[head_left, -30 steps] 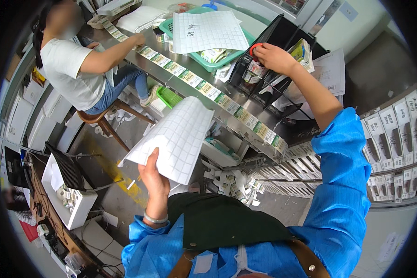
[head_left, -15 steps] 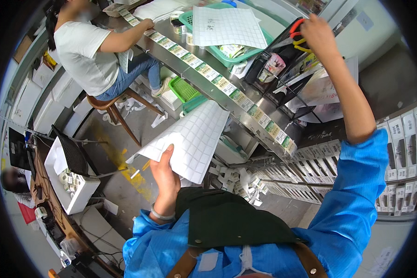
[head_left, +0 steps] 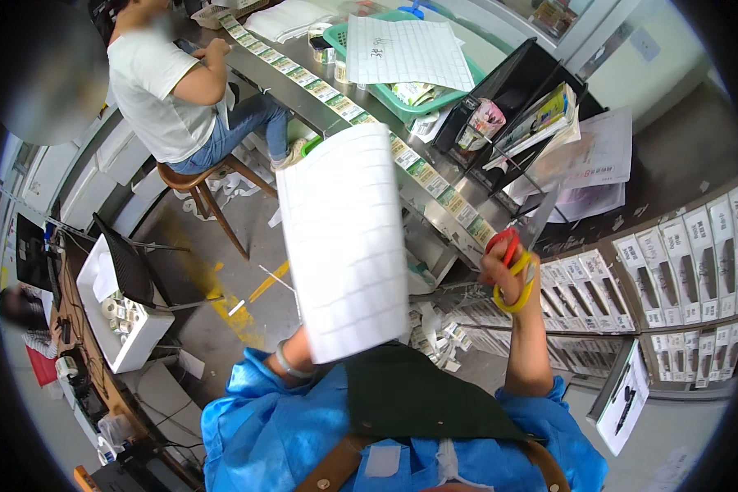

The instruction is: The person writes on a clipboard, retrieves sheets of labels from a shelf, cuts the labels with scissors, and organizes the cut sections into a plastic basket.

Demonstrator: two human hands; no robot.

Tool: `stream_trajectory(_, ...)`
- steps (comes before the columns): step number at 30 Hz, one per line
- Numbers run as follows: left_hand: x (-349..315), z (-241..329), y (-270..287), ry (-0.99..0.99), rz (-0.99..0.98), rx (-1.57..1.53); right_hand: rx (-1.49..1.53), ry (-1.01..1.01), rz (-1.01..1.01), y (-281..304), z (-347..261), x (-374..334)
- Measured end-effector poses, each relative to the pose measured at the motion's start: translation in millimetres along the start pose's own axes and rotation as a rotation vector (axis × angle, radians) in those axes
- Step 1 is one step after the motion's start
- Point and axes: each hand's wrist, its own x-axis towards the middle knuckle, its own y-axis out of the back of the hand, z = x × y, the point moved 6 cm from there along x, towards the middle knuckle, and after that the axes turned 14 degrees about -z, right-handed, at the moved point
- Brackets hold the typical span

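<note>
My right hand (head_left: 507, 275) grips scissors (head_left: 523, 246), blades pointing up; my left, mostly hidden, seemingly holds the upright label sheet (head_left: 346, 242).

A long metal bench (head_left: 435, 215) is seen beyond the right hand (head_left: 504, 271). A green basket (head_left: 422, 108) is set on it up and left of that hand, a black rack (head_left: 517, 90) directly above it; label strips (head_left: 418, 168) are laid along the front edge.
</note>
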Motion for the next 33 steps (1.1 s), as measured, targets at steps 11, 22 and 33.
stream_trajectory(11, 22.6, 33.2, -89.6, -0.529, -0.384, 0.501, 0.256, -0.232, 0.103, -7.9, 87.8, -75.4)
stream_trajectory(22, 17.9, 22.6, -100.9, -0.310, -0.332, 0.343, -0.153, -0.314, 0.410, -2.6, 116.7, -98.2)
stream_trajectory(33, -72.1, -8.7, -196.9, 0.668, -1.107, -0.989, 0.390, -0.346, 0.470, -18.9, 146.5, -107.2)
